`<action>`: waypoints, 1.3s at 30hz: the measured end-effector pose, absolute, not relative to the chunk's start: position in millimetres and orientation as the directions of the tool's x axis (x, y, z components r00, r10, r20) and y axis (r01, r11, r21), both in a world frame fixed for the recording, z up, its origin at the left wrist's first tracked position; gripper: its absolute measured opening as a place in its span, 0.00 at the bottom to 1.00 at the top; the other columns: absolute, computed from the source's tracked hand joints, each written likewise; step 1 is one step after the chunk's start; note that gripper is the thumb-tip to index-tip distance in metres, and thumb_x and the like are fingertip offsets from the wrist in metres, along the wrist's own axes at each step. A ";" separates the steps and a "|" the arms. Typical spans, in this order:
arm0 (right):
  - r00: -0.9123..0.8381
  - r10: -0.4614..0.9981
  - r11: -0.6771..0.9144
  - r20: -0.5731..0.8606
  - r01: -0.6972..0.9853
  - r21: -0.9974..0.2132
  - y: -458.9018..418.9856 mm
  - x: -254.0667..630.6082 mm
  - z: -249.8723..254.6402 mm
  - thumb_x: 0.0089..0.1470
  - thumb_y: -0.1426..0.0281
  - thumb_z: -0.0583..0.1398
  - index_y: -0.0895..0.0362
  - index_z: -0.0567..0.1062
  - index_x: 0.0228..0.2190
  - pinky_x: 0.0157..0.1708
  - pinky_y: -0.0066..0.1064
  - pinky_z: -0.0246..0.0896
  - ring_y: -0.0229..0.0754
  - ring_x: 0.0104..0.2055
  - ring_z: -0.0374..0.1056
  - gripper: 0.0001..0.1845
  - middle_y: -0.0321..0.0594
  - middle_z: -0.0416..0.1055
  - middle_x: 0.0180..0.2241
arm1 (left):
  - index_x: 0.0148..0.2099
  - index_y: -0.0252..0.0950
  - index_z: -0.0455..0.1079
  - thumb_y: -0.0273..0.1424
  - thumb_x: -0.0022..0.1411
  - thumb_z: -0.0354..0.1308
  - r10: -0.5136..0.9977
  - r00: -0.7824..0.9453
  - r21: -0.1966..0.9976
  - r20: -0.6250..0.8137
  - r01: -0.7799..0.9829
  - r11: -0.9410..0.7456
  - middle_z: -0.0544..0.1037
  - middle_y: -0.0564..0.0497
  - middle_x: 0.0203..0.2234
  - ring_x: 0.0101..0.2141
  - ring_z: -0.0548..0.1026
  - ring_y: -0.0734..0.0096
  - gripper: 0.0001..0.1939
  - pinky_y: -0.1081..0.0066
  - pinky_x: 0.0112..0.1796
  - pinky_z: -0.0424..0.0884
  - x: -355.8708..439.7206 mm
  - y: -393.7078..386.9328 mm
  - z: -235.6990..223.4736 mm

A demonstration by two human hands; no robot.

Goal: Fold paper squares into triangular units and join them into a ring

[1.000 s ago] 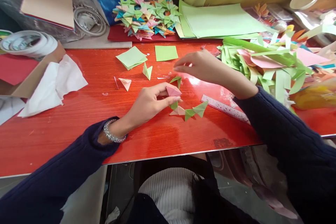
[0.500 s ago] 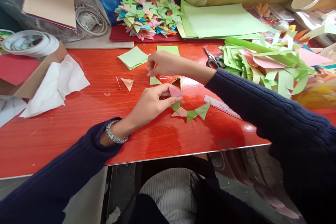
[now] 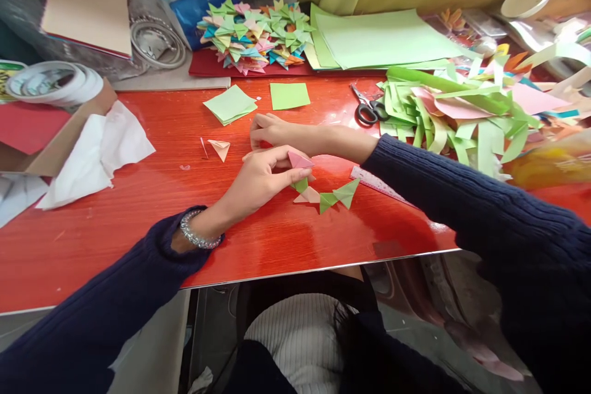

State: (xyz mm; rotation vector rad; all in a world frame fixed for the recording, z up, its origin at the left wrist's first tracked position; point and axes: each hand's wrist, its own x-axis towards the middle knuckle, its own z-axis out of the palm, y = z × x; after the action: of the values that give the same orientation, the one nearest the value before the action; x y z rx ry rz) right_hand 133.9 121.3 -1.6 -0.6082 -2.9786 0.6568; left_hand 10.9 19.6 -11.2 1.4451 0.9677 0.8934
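My left hand (image 3: 268, 175) pinches the pink end piece (image 3: 300, 160) of a chain of folded paper triangles between thumb and fingers. From it the chain curves to the right over the red table, through a peach piece (image 3: 308, 196) to green pieces (image 3: 327, 201). Just behind the left hand, my right hand (image 3: 272, 132) reaches in low with curled fingers. Its fingertips are partly covered, so what they grip does not show. To the left lie a loose peach folded triangle (image 3: 220, 149) and a thin pink paper sliver (image 3: 204, 148).
Green paper squares (image 3: 231, 104) and another green square (image 3: 290, 96) lie behind the hands. Black-handled scissors (image 3: 367, 112), a ruler (image 3: 378, 184) and a heap of paper strips (image 3: 452, 104) are to the right. Finished paper rings (image 3: 253, 34) stand at the back.
My right hand has come lower and nearer to the left hand. The green folded pieces that lay beneath it are now out of sight. My left hand keeps its pinch on the pink piece.
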 end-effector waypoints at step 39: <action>-0.793 0.609 0.677 -0.034 0.541 -0.498 97.4 149.3 20.9 0.55 0.62 0.62 0.62 0.72 0.46 0.33 0.29 0.55 0.38 0.35 0.64 0.21 0.46 0.70 0.42 | 0.50 0.39 0.73 0.30 0.62 0.57 0.525 0.829 0.951 -0.193 0.289 -0.108 0.79 0.50 0.47 0.46 0.76 0.72 0.14 0.74 0.44 0.71 3.4 19.6 -4.3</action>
State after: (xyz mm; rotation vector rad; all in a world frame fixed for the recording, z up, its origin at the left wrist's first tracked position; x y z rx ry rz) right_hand 149.3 97.4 20.9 -0.9485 -2.7523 0.7515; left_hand 3.4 19.6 -4.3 1.7050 0.6377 0.2240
